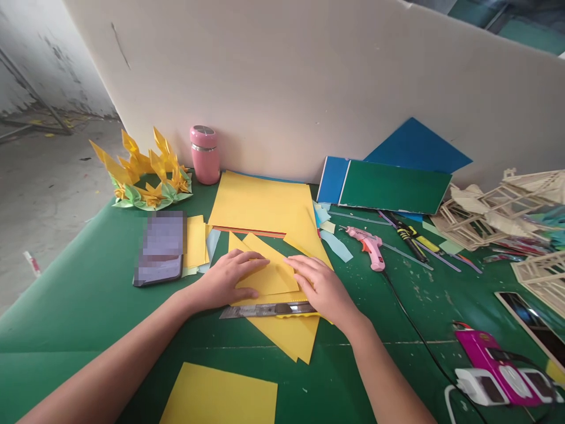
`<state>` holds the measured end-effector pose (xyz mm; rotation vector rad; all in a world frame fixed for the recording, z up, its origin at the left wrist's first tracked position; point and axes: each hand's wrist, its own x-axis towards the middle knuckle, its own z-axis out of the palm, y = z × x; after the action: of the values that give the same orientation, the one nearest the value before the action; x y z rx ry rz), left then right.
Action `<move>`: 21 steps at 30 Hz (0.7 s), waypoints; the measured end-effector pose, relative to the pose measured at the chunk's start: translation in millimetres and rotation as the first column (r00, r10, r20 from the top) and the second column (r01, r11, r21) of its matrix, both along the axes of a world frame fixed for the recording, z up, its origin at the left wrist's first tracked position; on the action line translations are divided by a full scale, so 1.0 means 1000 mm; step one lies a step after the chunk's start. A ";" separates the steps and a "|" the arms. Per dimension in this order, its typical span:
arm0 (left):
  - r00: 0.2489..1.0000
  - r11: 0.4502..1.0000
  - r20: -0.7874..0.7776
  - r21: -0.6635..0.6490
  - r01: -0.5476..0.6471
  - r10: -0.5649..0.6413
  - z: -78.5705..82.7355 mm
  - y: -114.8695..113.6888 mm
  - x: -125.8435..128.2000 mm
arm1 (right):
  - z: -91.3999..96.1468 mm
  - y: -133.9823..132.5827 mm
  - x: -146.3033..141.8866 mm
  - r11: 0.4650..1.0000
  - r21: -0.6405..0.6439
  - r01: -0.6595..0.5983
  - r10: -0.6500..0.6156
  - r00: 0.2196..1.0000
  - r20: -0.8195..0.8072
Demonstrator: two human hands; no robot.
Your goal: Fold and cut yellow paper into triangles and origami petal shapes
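Note:
My left hand rests on a folded piece of yellow paper, its fingers stretched out and its thumb apart. From the other side my right hand touches the same paper's right part, fingers extended. More yellow sheets lie beneath, corners jutting toward me. A utility knife with its blade out to the left lies across those sheets, just below the folded piece; its right end meets my right hand. Nearer me is a separate yellow sheet.
Behind stand large yellow sheets, a pink flask and a paper flower crown. A phone lies left. Rightward are a pink glue gun with its cord, wooden stick frames and a magenta power strip.

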<state>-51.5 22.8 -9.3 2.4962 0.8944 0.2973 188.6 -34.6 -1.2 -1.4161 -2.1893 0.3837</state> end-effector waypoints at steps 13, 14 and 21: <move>0.949 0.977 0.253 -0.148 -0.153 0.187 -0.006 -0.001 -0.002 | -0.023 0.010 -0.005 0.959 -0.282 0.030 -0.160 0.879 -0.450; 0.944 0.974 0.261 -0.158 -0.163 0.201 -0.006 -0.001 -0.002 | -0.023 0.011 -0.006 0.952 -0.306 0.022 -0.168 0.872 -0.460; 0.839 0.933 0.452 -0.319 -0.167 0.304 0.003 -0.002 -0.005 | -0.005 0.006 -0.030 0.934 -0.314 0.170 -0.226 0.962 -0.153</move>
<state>-56.3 20.4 -6.4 1.9189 0.9468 0.8054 158.7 -29.1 -6.5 -1.6695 -1.8729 0.7672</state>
